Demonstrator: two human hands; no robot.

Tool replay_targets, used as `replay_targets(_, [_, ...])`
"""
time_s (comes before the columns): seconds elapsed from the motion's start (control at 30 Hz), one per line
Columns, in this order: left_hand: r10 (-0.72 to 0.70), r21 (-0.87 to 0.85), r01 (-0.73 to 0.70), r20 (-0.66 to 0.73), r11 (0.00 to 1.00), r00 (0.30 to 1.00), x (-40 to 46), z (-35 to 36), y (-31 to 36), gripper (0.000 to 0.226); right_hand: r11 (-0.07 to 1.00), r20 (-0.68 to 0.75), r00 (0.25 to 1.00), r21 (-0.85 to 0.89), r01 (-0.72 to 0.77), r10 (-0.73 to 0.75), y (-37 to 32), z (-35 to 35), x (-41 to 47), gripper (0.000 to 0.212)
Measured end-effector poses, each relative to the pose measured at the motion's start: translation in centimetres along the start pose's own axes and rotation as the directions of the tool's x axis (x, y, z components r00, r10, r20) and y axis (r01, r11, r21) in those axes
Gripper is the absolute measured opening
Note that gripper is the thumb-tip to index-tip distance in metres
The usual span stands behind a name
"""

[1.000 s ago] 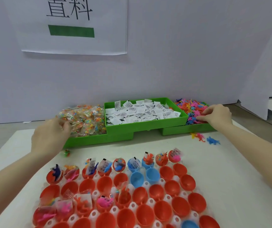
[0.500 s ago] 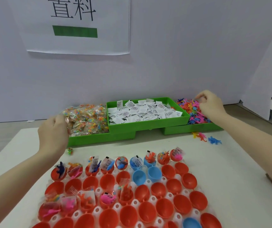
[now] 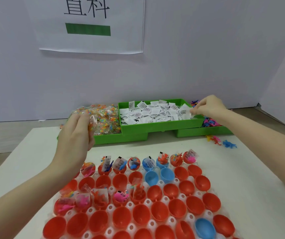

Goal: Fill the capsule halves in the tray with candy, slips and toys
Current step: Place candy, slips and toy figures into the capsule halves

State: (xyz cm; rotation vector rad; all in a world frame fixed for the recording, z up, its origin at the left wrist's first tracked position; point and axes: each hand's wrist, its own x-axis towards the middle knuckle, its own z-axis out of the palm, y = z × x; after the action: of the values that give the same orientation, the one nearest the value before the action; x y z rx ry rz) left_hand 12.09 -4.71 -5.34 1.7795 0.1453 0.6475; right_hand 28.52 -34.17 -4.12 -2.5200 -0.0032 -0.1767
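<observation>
white table point(image 3: 241, 178) up front, and on it the clear tray point(image 3: 157, 182) packed with red and blue capsule halves point(image 3: 159, 209), the far row and a few at the left already stuffed. behind it three green bins: candy bin point(image 3: 121, 138) left, slip bin point(image 3: 155, 124) raised in the middle, toy bin point(image 3: 205, 131) right. left hand point(image 3: 76, 133) curled around a clear candy packet point(image 3: 95, 121) at the candy pile. right hand point(image 3: 207, 107) pinching a white slip point(image 3: 192, 112) at the slip bin's right edge. two loose toys point(image 3: 222, 142) lie on the table.
</observation>
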Motion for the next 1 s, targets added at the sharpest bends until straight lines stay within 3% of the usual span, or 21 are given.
replay_targets(0.07, [0.004, -0.007, -0.004, -0.007, 1.000, 1.000, -0.3, -0.1, 0.1, 0.033, 0.989, -0.121, 0.982, -0.022, 0.147, -0.148, -0.1, -0.2, -0.6, 0.019])
replay_targets(0.13, [0.016, 0.018, -0.017, 0.013, 1.000, 1.000, -0.9, -0.2, 0.3, 0.035, 0.915, -0.187, 0.918, -0.280, 0.292, -0.350, -0.4, -0.4, -1.2, 0.022])
replay_targets(0.17, [0.022, 0.022, -0.023, 0.018, 0.999, 1.000, -1.2, -0.2, 0.4, 0.035, 0.823, -0.169, 0.871, -0.448, 0.350, -0.462, -0.5, -0.5, -1.5, 0.026])
replay_targets(0.2, [0.027, 0.023, -0.027, 0.016, 0.999, 1.000, -1.4, -0.3, 0.4, 0.036, 0.745, -0.159, 0.824, -0.543, 0.387, -0.544, -0.6, -0.4, -1.6, 0.029])
replay_targets(0.23, [0.020, 0.019, -0.021, 0.021, 1.000, 1.000, -1.7, -0.4, 0.6, 0.037, 0.738, -0.196, 0.799, -0.552, 0.389, -0.568, -0.8, -0.3, -1.7, 0.029])
replay_targets(0.3, [-0.012, -0.019, 0.013, 0.031, 1.000, 0.999, -2.4, -0.5, 1.1, 0.037, 0.885, -0.324, 0.842, -0.335, 0.325, -0.432, -1.6, -0.6, -1.8, 0.024])
replay_targets(0.37, [-0.083, -0.075, 0.087, 0.053, 0.993, 0.995, -3.1, -0.4, 1.6, 0.035, 0.969, -0.302, 0.921, -0.055, 0.240, -0.245, -2.2, -1.1, -1.7, 0.019])
replay_targets(0.4, [-0.120, -0.102, 0.127, 0.071, 0.987, 0.990, -3.5, -0.3, 1.9, 0.034, 0.979, -0.273, 0.943, 0.006, 0.202, -0.193, -2.2, -1.2, -1.7, 0.017])
replay_targets(0.43, [-0.155, -0.124, 0.166, 0.095, 0.978, 0.983, -3.9, -0.2, 2.1, 0.032, 0.983, -0.247, 0.952, -0.001, 0.185, -0.180, -2.2, -1.3, -1.8, 0.018])
replay_targets(0.53, [-0.217, -0.182, 0.244, 0.154, 0.953, 0.964, -5.0, -0.1, 2.6, 0.022, 0.920, -0.169, 0.947, -0.332, 0.208, -0.275, -2.1, -1.1, -2.5, 0.021])
replay_targets(0.63, [-0.213, -0.217, 0.249, 0.178, 0.944, 0.961, -6.2, -0.6, 3.2, 0.016, 0.842, -0.157, 0.938, -0.503, 0.192, -0.308, -2.5, -0.9, -2.8, 0.027])
replay_targets(0.73, [-0.175, -0.166, 0.202, 0.164, 0.965, 0.971, -6.7, -1.5, 3.4, 0.015, 0.617, -0.059, 0.890, -0.741, 0.264, -0.452, -2.7, -0.5, -3.1, 0.035])
replay_targets(0.8, [-0.156, -0.145, 0.178, 0.152, 0.973, 0.976, -6.8, -2.0, 3.5, 0.014, 0.497, 0.061, 0.839, -0.782, 0.377, -0.540, -2.6, -0.3, -3.3, 0.036])
replay_targets(0.83, [-0.153, -0.142, 0.174, 0.149, 0.974, 0.977, -6.8, -2.1, 3.5, 0.013, 0.505, 0.094, 0.825, -0.750, 0.427, -0.558, -2.6, -0.4, -3.3, 0.035])
replay_targets(0.9, [-0.151, -0.138, 0.171, 0.149, 0.975, 0.977, -6.8, -2.3, 3.5, 0.012, 0.626, 0.111, 0.841, -0.619, 0.475, -0.529, -2.3, -0.5, -3.4, 0.029])
replay_targets(1.0, [-0.146, -0.113, 0.167, 0.171, 0.980, 0.974, -7.0, -2.3, 3.4, 0.013, 0.740, 0.098, 0.895, -0.528, 0.417, -0.435, -1.6, -0.6, -3.2, 0.022])
